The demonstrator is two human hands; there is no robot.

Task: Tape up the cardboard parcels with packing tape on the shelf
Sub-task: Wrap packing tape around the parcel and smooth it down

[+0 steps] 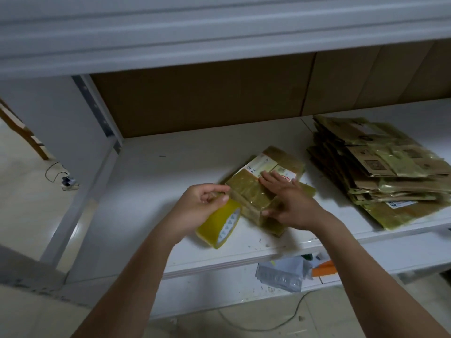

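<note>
The parcel (264, 189) lies on the shelf (151, 181), mid-front. The right hand (288, 203) presses it flat-fingered, thumb at its near edge. The left hand (195, 206) grips the tape roll (219, 224), apparently pinching the tape's end. A parcel stack (380, 169) sits at right.

The white shelf (156, 181) is carrying a taped parcel (253, 198) near its front edge, a tape roll (214, 228) beside it, and a stack of flattened cardboard (380, 172) toward its right end.
</note>
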